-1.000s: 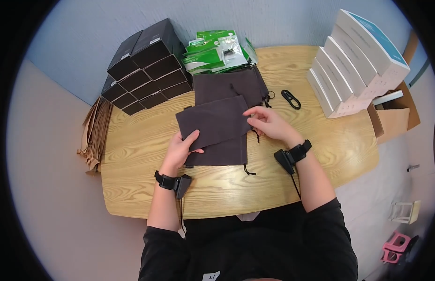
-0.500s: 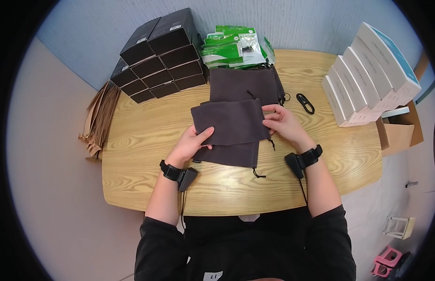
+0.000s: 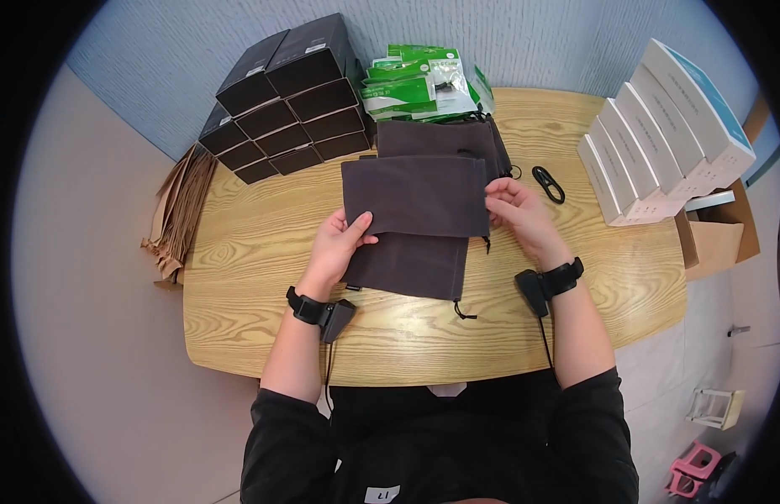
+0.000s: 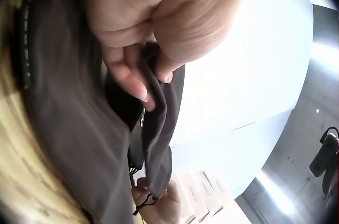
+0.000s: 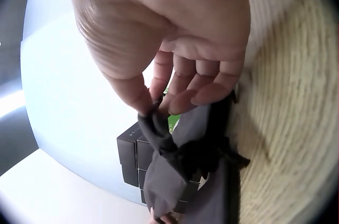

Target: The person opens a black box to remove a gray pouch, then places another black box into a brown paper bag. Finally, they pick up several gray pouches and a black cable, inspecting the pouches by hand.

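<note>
A dark grey drawstring pouch [image 3: 415,197] is stretched between both hands, lifted over a similar pouch [image 3: 411,270] that lies on the table. My left hand [image 3: 335,245] pinches its left side near the lower corner, thumb on top and fingers beneath. At the opposite, drawstring side, my right hand [image 3: 526,217] pinches the edge; in the right wrist view, thumb and fingertips grip a fold of its fabric [image 5: 153,128]. A black cord end [image 3: 488,245] hangs from the held pouch. Behind it lies a stack of more grey pouches [image 3: 432,137].
Stacked black boxes [image 3: 302,109] stand at the back left, beside green-and-white packets [image 3: 407,88]. White boxes [image 3: 650,143] are piled at the right, near a coiled black cable [image 3: 547,185]. Brown paper bags [image 3: 176,214] hang at the table's left edge; an open carton [image 3: 718,227] sits at right.
The held pouch has moved away from the body and now lies more level across the view, overlapping the rear stack. Both hands moved with it, and the head view shifted slightly.
</note>
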Available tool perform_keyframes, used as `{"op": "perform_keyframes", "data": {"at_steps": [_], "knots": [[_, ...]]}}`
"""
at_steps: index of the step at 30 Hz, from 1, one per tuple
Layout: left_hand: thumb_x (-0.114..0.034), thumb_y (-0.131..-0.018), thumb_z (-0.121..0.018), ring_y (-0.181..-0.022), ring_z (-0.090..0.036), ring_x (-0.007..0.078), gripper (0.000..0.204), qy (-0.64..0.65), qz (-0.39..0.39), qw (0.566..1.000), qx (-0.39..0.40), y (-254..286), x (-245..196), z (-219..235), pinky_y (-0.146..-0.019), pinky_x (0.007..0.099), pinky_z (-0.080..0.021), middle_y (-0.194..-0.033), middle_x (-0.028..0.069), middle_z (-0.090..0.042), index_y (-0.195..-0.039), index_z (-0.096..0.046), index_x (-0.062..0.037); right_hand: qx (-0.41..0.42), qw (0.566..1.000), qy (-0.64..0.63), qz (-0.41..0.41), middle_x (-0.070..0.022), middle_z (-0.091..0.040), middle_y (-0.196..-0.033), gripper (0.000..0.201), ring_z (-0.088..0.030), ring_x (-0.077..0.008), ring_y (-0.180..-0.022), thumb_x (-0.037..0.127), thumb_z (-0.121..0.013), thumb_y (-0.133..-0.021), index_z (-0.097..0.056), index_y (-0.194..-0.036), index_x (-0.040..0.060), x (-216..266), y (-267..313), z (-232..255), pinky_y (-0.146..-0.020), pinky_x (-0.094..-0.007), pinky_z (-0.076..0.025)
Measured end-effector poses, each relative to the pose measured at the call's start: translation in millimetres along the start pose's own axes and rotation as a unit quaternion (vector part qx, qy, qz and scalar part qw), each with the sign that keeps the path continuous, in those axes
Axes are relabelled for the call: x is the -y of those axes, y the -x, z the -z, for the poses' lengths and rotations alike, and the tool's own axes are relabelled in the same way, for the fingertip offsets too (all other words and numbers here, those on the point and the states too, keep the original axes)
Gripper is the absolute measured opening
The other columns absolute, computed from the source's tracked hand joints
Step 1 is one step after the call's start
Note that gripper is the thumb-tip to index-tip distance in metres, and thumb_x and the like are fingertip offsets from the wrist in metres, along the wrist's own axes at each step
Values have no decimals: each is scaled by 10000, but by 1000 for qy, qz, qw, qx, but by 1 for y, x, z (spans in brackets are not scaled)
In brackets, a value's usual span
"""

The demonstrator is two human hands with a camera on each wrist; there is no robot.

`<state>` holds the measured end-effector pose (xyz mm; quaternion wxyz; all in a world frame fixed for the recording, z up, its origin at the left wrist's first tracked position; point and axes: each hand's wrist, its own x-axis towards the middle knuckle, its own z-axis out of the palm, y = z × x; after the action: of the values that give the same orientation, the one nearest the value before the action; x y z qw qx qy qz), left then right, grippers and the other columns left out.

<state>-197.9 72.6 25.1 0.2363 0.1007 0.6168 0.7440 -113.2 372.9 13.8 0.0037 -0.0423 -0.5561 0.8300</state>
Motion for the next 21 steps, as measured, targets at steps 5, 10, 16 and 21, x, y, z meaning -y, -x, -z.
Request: {"op": "perform_keyframes", "data": {"at_steps": [5,10,16,21], "knots": [[-147,-915,-590,-767,-610,87,158,-31,3,999,18,4,0,-4,-660,223,-519,-928,30,-646,-1012,-599,-23,-4,995,91,-37,-43,-651,-962,256,-612,-97,-799,32,-601,-851,-579,-1106,9,-4,2,-10,-712,-221,-493],[-164,-908,-602,-746,-634,105,186,-59,-11,998,18,1,6,-2,-646,224,-537,-882,62,-661,-990,-608,3,39,991,79,-96,-57,-662,-946,214,-624,-107,-805,16,-594,-843,-634,-1051,-9,-3,6,-14,-712,-223,-504],[-141,-919,-579,-781,-640,120,164,-27,-16,999,42,12,-5,-23,-633,225,-534,-898,76,-662,-958,-604,16,15,997,-5,-72,-32,-665,-870,165,-612,-79,-748,70,-626,-848,-665,-994,4,-4,11,-21,-659,-216,-499],[-93,-904,-591,-804,-636,110,135,-30,-3,997,65,14,1,-26,-626,228,-538,-931,72,-659,-983,-593,17,54,988,145,-10,4,-657,-811,139,-591,-57,-693,98,-632,-851,-672,-954,13,-4,13,-23,-615,-209,-483]]}}
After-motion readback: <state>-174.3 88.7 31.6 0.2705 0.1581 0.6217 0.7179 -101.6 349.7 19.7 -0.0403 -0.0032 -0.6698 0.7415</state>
